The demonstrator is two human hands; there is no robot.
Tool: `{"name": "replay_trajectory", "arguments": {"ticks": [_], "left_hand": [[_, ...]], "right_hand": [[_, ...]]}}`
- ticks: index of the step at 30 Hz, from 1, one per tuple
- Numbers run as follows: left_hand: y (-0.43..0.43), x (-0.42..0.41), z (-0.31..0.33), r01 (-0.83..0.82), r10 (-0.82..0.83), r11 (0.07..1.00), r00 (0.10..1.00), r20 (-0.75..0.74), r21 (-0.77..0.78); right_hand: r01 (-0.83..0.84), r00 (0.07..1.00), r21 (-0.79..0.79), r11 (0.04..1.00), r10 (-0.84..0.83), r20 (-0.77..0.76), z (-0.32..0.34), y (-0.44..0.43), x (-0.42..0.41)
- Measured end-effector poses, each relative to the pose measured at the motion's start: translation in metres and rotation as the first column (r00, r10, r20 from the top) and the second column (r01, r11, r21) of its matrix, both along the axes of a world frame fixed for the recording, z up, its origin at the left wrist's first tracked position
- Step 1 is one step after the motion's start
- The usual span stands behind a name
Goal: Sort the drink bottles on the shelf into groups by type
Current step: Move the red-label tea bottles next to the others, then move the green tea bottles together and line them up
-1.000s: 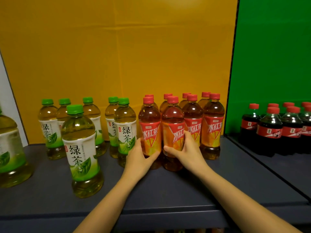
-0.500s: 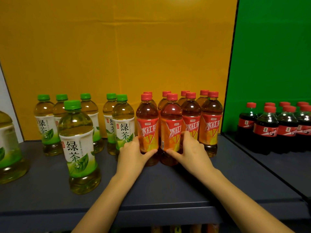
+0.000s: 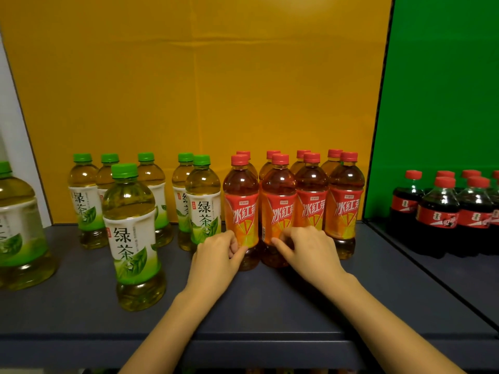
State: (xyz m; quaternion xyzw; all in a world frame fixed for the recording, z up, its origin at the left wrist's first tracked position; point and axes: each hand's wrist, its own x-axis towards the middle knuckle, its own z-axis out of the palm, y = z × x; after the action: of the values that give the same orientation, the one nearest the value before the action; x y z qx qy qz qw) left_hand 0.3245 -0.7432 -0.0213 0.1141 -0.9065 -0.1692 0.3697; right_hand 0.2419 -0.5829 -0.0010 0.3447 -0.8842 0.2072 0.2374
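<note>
my left hand (image 3: 216, 256) still grips the left red tea (image 3: 240, 209) low on its label, fingers curled tighter than half a second ago. the right hand (image 3: 310, 251) holds the next red tea (image 3: 279, 211) the same way. both bottles stand on the shelf (image 3: 270, 300) at frame centre, nudged back toward their row since a second ago. the green teas (image 3: 132, 233) at left and colas (image 3: 437, 217) at right haven't moved.

Green-capped plastic tea bottles (image 3: 132, 233) stand left of red-capped plastic iced-tea bottles (image 3: 312, 201) on the grey shelf (image 3: 81, 317); my left hand (image 3: 216, 256) and right hand (image 3: 310, 252) sit before the latter.
</note>
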Motion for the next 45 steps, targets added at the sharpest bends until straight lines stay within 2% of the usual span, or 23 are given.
{"name": "replay_trajectory", "arguments": {"ticks": [8, 14, 17, 21, 23, 25, 27, 30, 33, 37, 45], "left_hand": [[-0.006, -0.013, 0.000, -0.008, 0.007, 0.999, 1.000, 0.028, 0.044], [0.007, 0.010, 0.006, -0.049, 0.049, 0.998, 0.999, -0.004, -0.026], [0.016, 0.037, 0.005, -0.142, 0.118, 0.979, 0.979, -0.165, -0.145], [0.004, 0.072, 0.001, -0.321, 0.176, 0.904, 0.881, -0.439, -0.282], [-0.012, 0.089, 0.000, -0.408, 0.227, 0.876, 0.819, -0.527, -0.257], [-0.027, 0.101, 0.001, -0.430, 0.273, 0.888, 0.778, -0.566, -0.164], [-0.043, 0.110, 0.000, -0.366, 0.291, 0.930, 0.800, -0.525, -0.043], [-0.066, 0.117, 0.000, -0.157, 0.210, 0.973, 0.909, -0.361, 0.171], [-0.087, 0.120, 0.000, 0.047, 0.016, 0.924, 0.987, -0.161, 0.380], [-0.106, 0.119, -0.001, 0.190, -0.166, 0.882, 0.982, -0.093, 0.431], [-0.145, 0.117, 0.004, 0.273, -0.244, 0.803, 0.962, -0.126, 0.530]], "right_hand": [[-0.030, 1.000, -0.016, 0.999, 0.030, -0.002, 0.001, -0.007, -0.007], [-0.061, 0.998, -0.029, 0.998, 0.060, -0.011, -0.005, -0.009, -0.007], [-0.199, 0.980, -0.133, 0.971, 0.194, -0.047, -0.003, -0.013, 0.002], [-0.399, 0.915, -0.272, 0.876, 0.401, -0.053, 0.003, -0.030, 0.021], [-0.460, 0.877, -0.347, 0.818, 0.480, -0.029, 0.004, -0.045, 0.029], [-0.480, 0.852, -0.391, 0.786, 0.524, 0.007, 0.002, -0.059, 0.035], [-0.474, 0.842, -0.413, 0.778, 0.537, 0.045, -0.002, -0.076, 0.043], [-0.435, 0.856, -0.447, 0.782, 0.513, 0.066, -0.005, -0.098, 0.056], [-0.349, 0.890, -0.497, 0.794, 0.447, 0.089, -0.006, -0.118, 0.065], [-0.241, 0.934, -0.535, 0.810, 0.343, 0.098, -0.006, -0.137, 0.070], [-0.101, 0.988, -0.513, 0.853, 0.148, 0.051, -0.013, -0.151, 0.078]]}}
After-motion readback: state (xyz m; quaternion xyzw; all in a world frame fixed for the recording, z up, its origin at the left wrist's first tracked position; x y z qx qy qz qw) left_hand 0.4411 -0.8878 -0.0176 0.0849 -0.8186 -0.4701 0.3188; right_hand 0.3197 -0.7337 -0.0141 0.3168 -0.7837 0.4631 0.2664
